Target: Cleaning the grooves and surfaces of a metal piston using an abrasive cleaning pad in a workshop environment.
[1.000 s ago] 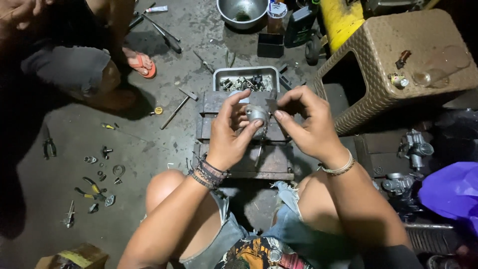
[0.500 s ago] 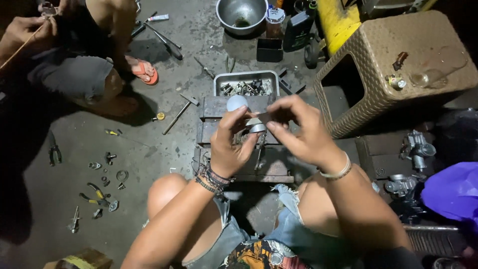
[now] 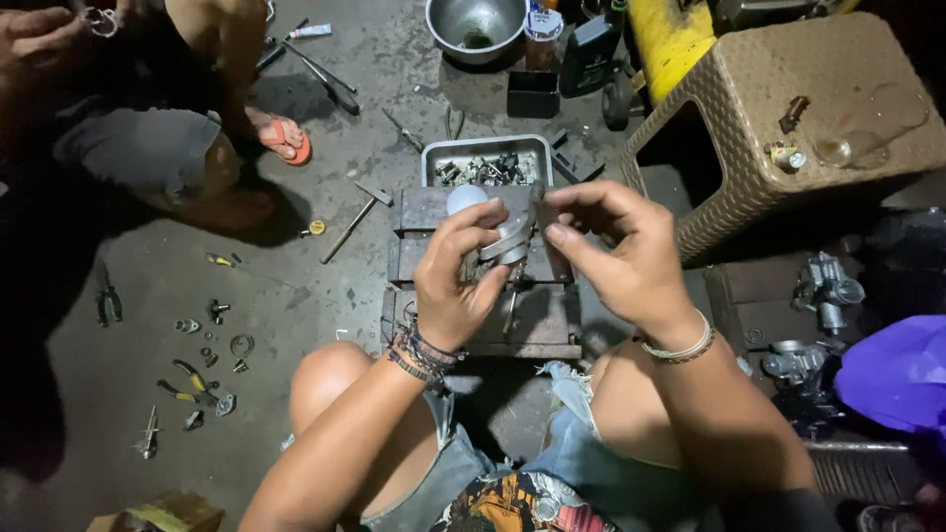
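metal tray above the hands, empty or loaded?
Loaded. The rectangular metal tray on the floor holds a heap of small metal parts across most of its bottom.

Beaded bracelets (image 3: 419, 355), pale bangle (image 3: 678, 348), frayed denim shorts (image 3: 581, 453).
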